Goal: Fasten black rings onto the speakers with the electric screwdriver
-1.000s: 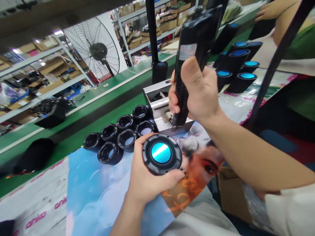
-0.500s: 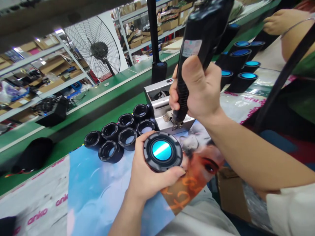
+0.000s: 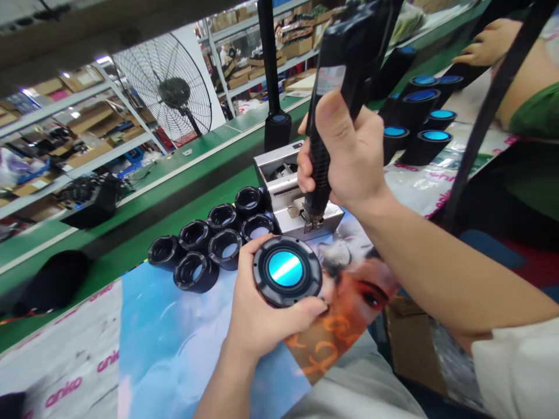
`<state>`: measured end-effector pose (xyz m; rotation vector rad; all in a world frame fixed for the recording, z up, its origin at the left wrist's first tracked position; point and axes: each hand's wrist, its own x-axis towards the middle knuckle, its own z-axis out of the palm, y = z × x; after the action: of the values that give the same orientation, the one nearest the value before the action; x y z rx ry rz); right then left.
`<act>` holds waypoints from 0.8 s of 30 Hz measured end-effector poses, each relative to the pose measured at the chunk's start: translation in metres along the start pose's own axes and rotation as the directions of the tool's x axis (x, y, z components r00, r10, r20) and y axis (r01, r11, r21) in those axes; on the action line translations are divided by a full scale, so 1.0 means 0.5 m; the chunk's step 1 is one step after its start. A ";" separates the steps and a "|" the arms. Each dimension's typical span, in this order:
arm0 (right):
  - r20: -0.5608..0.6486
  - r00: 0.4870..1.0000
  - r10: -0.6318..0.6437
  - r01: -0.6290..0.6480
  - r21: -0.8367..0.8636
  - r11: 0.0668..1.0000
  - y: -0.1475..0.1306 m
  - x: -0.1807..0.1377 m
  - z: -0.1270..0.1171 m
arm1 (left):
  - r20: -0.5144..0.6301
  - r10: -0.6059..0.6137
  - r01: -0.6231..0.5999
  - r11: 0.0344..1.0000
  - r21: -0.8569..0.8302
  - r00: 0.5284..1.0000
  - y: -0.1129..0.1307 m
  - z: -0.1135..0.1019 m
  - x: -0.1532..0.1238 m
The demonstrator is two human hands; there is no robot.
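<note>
My left hand [image 3: 262,317] is wrapped round a round black speaker unit [image 3: 287,270] with a shiny blue centre, holding it upright on the printed sheet. My right hand [image 3: 349,157] grips a black electric screwdriver [image 3: 336,87], held nearly upright. The screwdriver's tip rests on the front edge of a silver metal box [image 3: 297,201] just behind the speaker unit. Several empty black ring housings [image 3: 209,241] sit in a cluster to the left of my left hand.
A green conveyor belt [image 3: 144,215] runs behind the work area. Several black cylinders with blue tops [image 3: 421,125] stand at the right, near another person's hand [image 3: 480,43]. A black pole [image 3: 271,70], a large fan [image 3: 168,87] and shelves of cartons stand behind.
The screwdriver and my right hand have shifted slightly left and down, with the tip staying at the silver box. My left hand keeps the speaker unit almost still.
</note>
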<state>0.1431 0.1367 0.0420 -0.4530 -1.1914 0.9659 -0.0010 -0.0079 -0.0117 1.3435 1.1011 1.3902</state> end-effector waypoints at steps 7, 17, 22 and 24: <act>-0.003 1.000 0.013 -0.013 -0.035 0.999 0.007 0.011 0.004 | -0.015 0.013 -0.012 0.998 0.060 1.000 0.000 -0.001 0.000; 0.015 0.999 0.034 -0.034 -0.016 0.999 0.005 0.012 -0.008 | -0.019 0.012 -0.010 0.995 0.097 1.000 -0.003 -0.004 0.002; 0.004 0.997 0.074 -0.074 -0.013 0.997 0.005 0.002 -0.003 | -0.009 0.014 -0.014 0.999 0.049 1.000 -0.003 -0.003 0.002; 0.005 0.997 0.077 -0.077 0.001 0.997 -0.010 -0.003 -0.003 | -0.008 0.003 -0.003 0.999 0.048 1.000 -0.004 -0.004 0.001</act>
<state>0.1464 0.1330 0.0442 -0.4985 -1.1844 1.0343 -0.0028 -0.0073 -0.0136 1.3754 1.1445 1.3805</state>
